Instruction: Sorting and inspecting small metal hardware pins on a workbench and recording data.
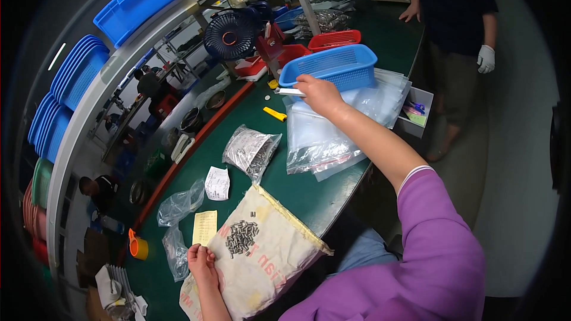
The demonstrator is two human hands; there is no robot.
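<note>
My left hand (pixel 203 266) rests at the left edge of a printed cloth sack (pixel 270 249), its fingers curled; whether anything is between them is hidden. A pile of small metal pins (pixel 241 238) lies on the sack near that hand. Just beyond the fingertips is a yellow paper slip (pixel 205 227). My right hand (pixel 319 95) reaches far forward, closed on a slim white strip-like object (pixel 290 91) in front of a blue plastic basket (pixel 333 66). Below the right forearm lie stacked clear plastic bags (pixel 324 137). A filled clear bag (pixel 250 151) sits between both hands.
On the green table (pixel 238 193) are a white paper slip (pixel 217 183), a crumpled plastic bag (pixel 181 203), a yellow cutter-like tool (pixel 275 113) and an orange cup (pixel 138 246). A fan (pixel 229 34) stands behind. Another person (pixel 455 12) stands at the far right, one hand gloved.
</note>
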